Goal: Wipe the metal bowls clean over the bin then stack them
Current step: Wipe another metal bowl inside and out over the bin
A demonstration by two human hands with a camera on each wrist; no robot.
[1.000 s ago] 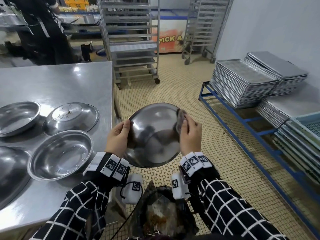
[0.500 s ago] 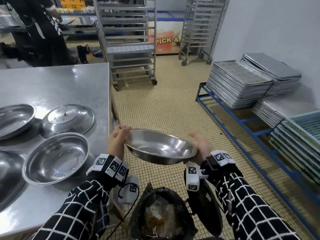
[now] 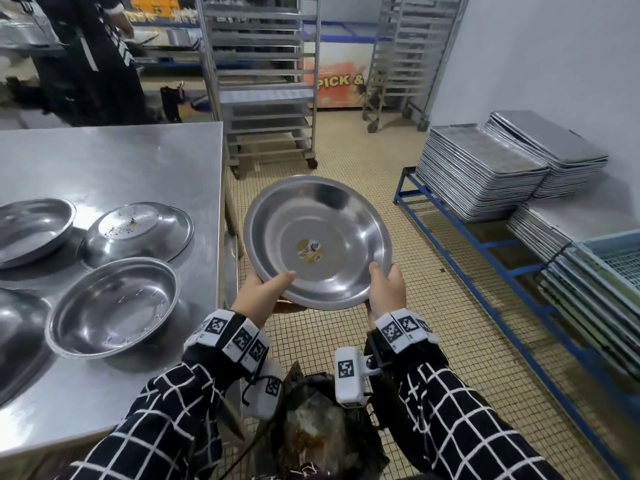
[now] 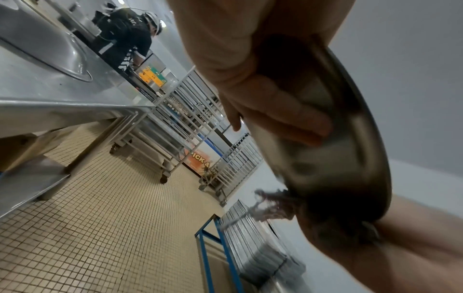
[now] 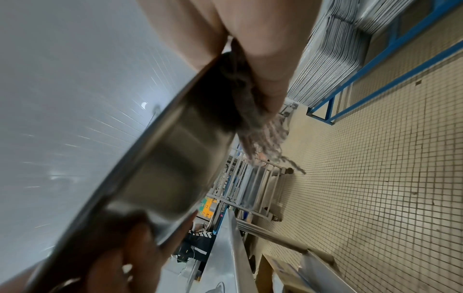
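I hold a wide metal bowl (image 3: 317, 237) in both hands above the bin (image 3: 322, 431), its inside tilted toward me, a small sticker at its centre. My left hand (image 3: 263, 292) grips the near-left rim, thumb inside and fingers (image 4: 283, 113) under the bowl (image 4: 333, 138). My right hand (image 3: 386, 289) grips the near-right rim and pins a frayed grey cloth (image 5: 255, 123) against the bowl's underside (image 5: 165, 168). Several other metal bowls lie on the steel table (image 3: 114, 161): one upright (image 3: 114, 306), one upside down (image 3: 138, 232), one at far left (image 3: 31, 230).
The lined bin holds brown waste just below my wrists. The table's right edge runs beside my left arm. Stacked baking trays (image 3: 485, 171) sit on a blue frame (image 3: 485, 251) at right. Wheeled racks (image 3: 263, 81) and a person (image 3: 93, 57) stand beyond.
The bowl has turned over: a second ago its underside faced me while my right hand rubbed it with the cloth; now its inside faces me, and both hands hold the near rim.
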